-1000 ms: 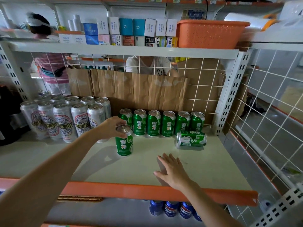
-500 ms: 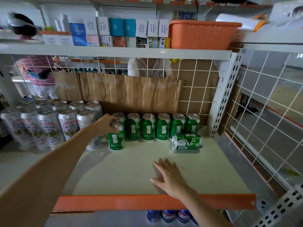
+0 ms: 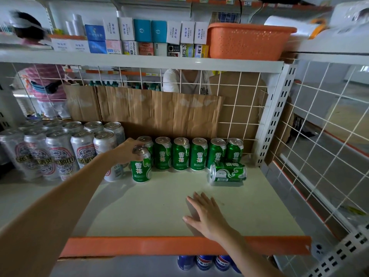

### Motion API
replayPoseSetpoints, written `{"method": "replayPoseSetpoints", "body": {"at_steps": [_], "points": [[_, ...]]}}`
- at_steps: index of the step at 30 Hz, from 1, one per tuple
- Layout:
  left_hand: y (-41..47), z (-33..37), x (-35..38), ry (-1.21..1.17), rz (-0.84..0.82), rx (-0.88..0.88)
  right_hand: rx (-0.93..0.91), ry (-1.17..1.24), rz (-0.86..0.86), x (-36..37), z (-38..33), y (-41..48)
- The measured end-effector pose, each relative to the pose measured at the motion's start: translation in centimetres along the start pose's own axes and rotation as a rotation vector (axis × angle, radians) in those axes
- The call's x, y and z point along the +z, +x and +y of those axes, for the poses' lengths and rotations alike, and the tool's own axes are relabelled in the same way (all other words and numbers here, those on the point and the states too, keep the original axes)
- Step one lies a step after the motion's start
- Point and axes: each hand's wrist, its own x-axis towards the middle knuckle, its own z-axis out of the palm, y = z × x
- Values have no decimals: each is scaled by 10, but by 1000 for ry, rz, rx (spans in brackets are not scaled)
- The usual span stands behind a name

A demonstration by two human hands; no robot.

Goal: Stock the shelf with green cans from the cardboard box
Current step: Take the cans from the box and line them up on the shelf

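The left hand [image 3: 127, 150] reaches in from the lower left and grips the top rim of a green can [image 3: 141, 168], with the fingers curled round the lid. This can stands upright on the shelf [image 3: 151, 208], just in front of the leftmost can of the back row [image 3: 180, 154]. The row has six green cans, upright and side by side against the rear. At its right end a tipped can [image 3: 228, 172] lies on its side, lid to the left, just in front of the last two upright ones. The right hand [image 3: 205, 214] lies palm down on the shelf near the orange front lip [image 3: 139, 246]. Its fingers are straight and close together, it holds nothing, and it is well apart from every can. Silver cans [image 3: 60, 154] stand packed in rows to the left, the nearest just beside the held can. A cardboard sheet [image 3: 159, 112] leans against the wire grid [image 3: 239, 116] behind the cans. On the shelf above sit small boxes [image 3: 139, 35] and an orange basket [image 3: 245, 41]. Blue cans [image 3: 203, 261] show below the lip. Two people stand beyond the grid, seen only in part.
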Motion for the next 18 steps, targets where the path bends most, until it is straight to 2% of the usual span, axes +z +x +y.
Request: {"method": "replayPoseSetpoints", "body": {"at_steps": [3,5,7,9,12,14,16,18], "points": [[-4,2,0,-57,54,32,8,17,4,-3,-3,-1],[-13,8,6,-60,147,18,13,32,9,-4,-4,-3],[-27,19,17,-52,279,148,21,43,26,-5,-5,-4],[-43,32,32,-74,321,319,33,27,55,-7,-5,-5],[-70,50,65,-151,193,329,60,2,134,-5,-2,-4],[-80,52,93,-171,28,246,74,36,200,-3,3,-3],[-80,47,120,-73,-101,161,77,79,279,-3,5,-5],[-77,47,139,48,-122,103,63,102,349,-5,8,-7]]}}
